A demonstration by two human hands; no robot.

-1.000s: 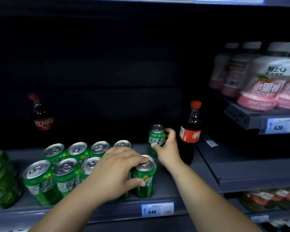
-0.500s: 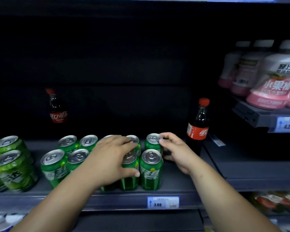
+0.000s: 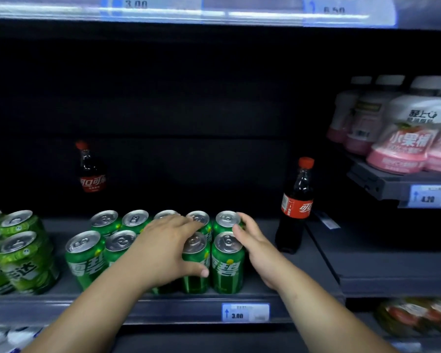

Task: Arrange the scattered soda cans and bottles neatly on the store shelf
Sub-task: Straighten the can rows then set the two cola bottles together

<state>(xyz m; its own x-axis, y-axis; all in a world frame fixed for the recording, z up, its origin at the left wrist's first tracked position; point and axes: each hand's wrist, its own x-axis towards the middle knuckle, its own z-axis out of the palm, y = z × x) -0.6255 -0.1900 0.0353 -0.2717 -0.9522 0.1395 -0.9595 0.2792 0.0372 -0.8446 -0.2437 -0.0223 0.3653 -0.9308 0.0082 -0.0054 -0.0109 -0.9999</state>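
Observation:
Green soda cans point(image 3: 85, 261) stand in two rows on the dark shelf point(image 3: 308, 273). My left hand point(image 3: 163, 253) lies over the middle of them. Its thumb wraps the front of one front-row green can point(image 3: 197, 284) and its fingers reach over the tops to the back row. My right hand point(image 3: 255, 247) presses straight fingers against the right side of the rear end can point(image 3: 227, 218), its palm beside the front end can point(image 3: 227, 268). One cola bottle point(image 3: 296, 207) stands upright just right of the cans. Another cola bottle point(image 3: 91, 171) stands far back left.
Lighter green cans point(image 3: 23, 253) lean tilted at the left end of the shelf. Pink-and-white bottles point(image 3: 402, 138) fill a higher shelf at the right. A 3.00 price tag point(image 3: 245, 313) sits on the shelf's front edge. Packaged goods point(image 3: 415, 317) lie on the lower right shelf.
My right hand brought a loose can from beside the cola bottle leftward into the back row. My left hand stayed on the front row. The cans now stand closer together.

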